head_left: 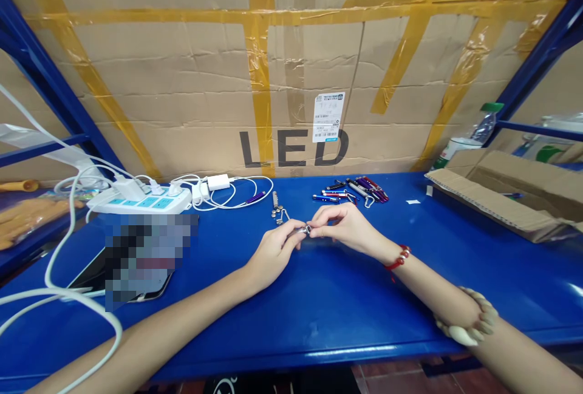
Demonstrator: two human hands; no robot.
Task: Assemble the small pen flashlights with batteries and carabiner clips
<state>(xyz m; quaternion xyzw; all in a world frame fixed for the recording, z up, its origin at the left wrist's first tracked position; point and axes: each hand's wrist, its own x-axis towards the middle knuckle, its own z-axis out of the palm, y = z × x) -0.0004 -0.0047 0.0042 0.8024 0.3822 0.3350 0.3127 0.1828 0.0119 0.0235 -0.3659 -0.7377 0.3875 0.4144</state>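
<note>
While both hands are held together over the blue tabletop [314, 315], a small silver metal piece [306, 231] with a loop at its end is being gripped between them. It is pinched by the thumb and fingers of the left hand [273, 254] on one side, and its looped end is met by the fingertips of the right hand [345, 227], closed on it as well; its finer detail is covered by the fingers.

Just beyond the left hand, a silver tube [275, 198], small round discs [274, 214] and a wire clasp [283, 216] are laid out. Behind the right hand, pen-shaped metal keychains [361, 187] are heaped in blue, red, purple and silver. Over to the left, a white power strip [155, 201] is crowded with plugs, and a dark-screened device [91, 268] is largely hidden by pixelation. To the right, an open cardboard carton [483, 215] is placed near the edge, and the back is filled by a taped box [191, 90] marked "LED".
</note>
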